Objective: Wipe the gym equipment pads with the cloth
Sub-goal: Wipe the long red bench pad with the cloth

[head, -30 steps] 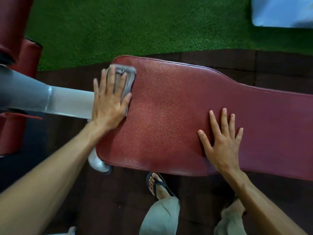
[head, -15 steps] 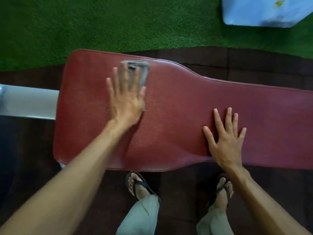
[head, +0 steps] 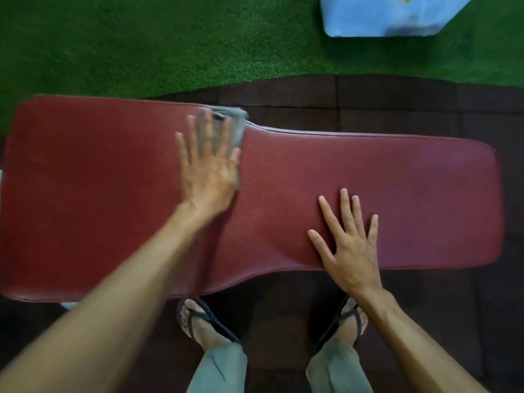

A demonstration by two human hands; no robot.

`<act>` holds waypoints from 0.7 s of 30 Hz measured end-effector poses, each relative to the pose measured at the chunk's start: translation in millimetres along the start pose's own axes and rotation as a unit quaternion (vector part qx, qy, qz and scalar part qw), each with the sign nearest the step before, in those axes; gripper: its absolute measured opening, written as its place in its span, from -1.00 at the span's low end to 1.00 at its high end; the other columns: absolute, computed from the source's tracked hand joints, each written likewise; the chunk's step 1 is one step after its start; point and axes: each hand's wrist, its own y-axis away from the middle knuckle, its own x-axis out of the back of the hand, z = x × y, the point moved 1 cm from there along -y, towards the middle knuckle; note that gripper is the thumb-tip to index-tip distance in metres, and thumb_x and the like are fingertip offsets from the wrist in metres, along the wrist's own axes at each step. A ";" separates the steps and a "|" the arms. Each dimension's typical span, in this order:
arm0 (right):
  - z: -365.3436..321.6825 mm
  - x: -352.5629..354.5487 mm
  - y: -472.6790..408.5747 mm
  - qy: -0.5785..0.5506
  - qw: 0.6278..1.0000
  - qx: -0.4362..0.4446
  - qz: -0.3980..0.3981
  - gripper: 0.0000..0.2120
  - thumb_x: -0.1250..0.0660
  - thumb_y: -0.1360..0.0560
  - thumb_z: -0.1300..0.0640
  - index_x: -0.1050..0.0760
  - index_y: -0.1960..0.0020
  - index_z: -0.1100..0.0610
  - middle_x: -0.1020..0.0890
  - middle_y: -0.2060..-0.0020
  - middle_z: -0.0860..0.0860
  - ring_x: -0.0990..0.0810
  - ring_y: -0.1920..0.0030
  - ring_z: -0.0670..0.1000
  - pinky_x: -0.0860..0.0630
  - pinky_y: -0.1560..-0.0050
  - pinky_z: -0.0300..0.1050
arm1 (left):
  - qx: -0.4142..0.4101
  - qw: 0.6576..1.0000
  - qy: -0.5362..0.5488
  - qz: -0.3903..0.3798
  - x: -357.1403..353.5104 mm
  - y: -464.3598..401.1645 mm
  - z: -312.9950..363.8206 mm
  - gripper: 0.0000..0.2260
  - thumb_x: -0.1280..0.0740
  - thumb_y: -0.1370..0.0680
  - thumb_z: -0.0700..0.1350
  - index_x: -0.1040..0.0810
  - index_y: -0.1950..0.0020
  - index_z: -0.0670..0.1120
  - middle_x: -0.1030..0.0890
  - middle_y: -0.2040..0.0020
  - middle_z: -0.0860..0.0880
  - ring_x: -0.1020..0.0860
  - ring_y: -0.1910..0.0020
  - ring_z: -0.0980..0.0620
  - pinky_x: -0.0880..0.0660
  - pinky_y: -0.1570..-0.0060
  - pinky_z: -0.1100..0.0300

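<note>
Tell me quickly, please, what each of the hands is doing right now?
Left hand: open, flat, pressing the grey cloth onto the red pad.
Right hand: open, fingers spread, resting on the pad, holding nothing.

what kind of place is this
Most likely a gym or home workout area: a long red padded bench stands on dark rubber floor tiles beside green artificial turf, the flooring typical of training spaces.
</note>
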 end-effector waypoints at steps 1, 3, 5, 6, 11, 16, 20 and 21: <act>3.3 -0.1 -0.7 0.000 1.000 0.009 0.001 -0.37 0.02 -0.60 -0.32 0.13 -0.60 -0.22 0.22 -0.62 -0.06 0.29 -0.60 0.01 0.24 -0.55 0.29 | 0.023 1.000 -0.008 0.004 0.5 6.9 -14.6 -0.45 0.10 -0.68 0.11 0.06 -0.65 -0.04 0.05 -0.65 -0.22 0.07 -0.62 -0.30 0.13 -0.54 -0.26; 12.9 1.6 -3.6 -0.009 1.000 0.012 0.012 -0.36 -0.01 -0.60 -0.31 0.11 -0.60 -0.20 0.22 -0.62 -0.05 0.29 -0.60 0.01 0.26 -0.54 0.28 | 0.055 0.998 0.004 0.009 2.6 45.0 -24.1 -0.44 0.12 -0.69 0.12 0.08 -0.66 -0.05 0.07 -0.64 -0.25 0.09 -0.61 -0.31 0.11 -0.55 -0.27; 27.7 5.8 -6.5 -0.022 0.999 -0.013 0.028 -0.36 -0.02 -0.60 -0.30 0.08 -0.61 -0.18 0.21 -0.62 -0.05 0.29 -0.60 0.03 0.25 -0.53 0.30 | 0.069 0.998 0.001 0.007 -0.9 100.6 4.1 -0.44 0.07 -0.71 0.11 0.03 -0.65 -0.10 0.06 -0.63 -0.30 0.08 -0.61 -0.34 0.08 -0.56 -0.28; 37.5 8.2 -7.6 -0.023 0.999 -0.028 0.034 -0.36 -0.02 -0.60 -0.30 0.07 -0.61 -0.18 0.20 -0.62 -0.04 0.28 -0.60 0.05 0.23 -0.53 0.33 | 0.051 0.999 0.004 0.002 -4.1 124.2 30.0 -0.44 0.03 -0.71 0.10 0.01 -0.65 -0.12 0.06 -0.63 -0.31 0.07 -0.61 -0.35 0.07 -0.56 -0.28; 90.3 23.2 -5.9 -0.010 0.997 -0.071 0.030 -0.35 0.03 -0.58 -0.35 0.10 -0.60 -0.21 0.20 -0.62 -0.03 0.25 -0.61 0.08 0.16 -0.51 0.39 | -0.110 0.992 0.056 -0.012 -23.5 107.0 160.0 -0.45 -0.02 -0.69 0.10 -0.05 -0.65 -0.06 -0.01 -0.64 -0.23 0.01 -0.62 -0.28 0.04 -0.57 -0.21; 137.8 40.6 -4.1 -0.033 0.991 -0.127 0.021 -0.33 0.03 -0.55 -0.37 0.16 -0.58 -0.27 0.25 -0.61 -0.03 0.30 -0.60 0.04 0.20 -0.53 0.38 | -0.013 1.000 0.020 -0.016 -22.2 -0.3 129.3 -0.45 0.04 -0.69 0.12 0.01 -0.65 -0.03 0.01 -0.65 -0.20 0.04 -0.62 -0.26 0.12 -0.55 -0.22; 150.6 38.1 -2.4 -0.046 0.991 -0.121 0.025 -0.33 0.02 -0.56 -0.35 0.18 -0.59 -0.25 0.24 -0.61 -0.02 0.29 -0.60 0.05 0.20 -0.52 0.38 | 0.055 0.998 0.024 -0.020 -15.5 74.8 116.4 -0.42 0.09 -0.69 0.16 0.10 -0.65 -0.05 0.13 -0.64 -0.25 0.14 -0.62 -0.27 0.12 -0.57 -0.25; 151.5 36.4 -2.2 -0.049 0.991 -0.121 0.028 -0.33 0.02 -0.57 -0.35 0.17 -0.59 -0.24 0.24 -0.61 -0.02 0.29 -0.60 0.06 0.20 -0.52 0.39 | 0.054 0.998 0.026 -0.029 -18.6 106.1 133.1 -0.41 0.07 -0.69 0.16 0.10 -0.65 -0.07 0.14 -0.64 -0.25 0.14 -0.62 -0.27 0.10 -0.57 -0.26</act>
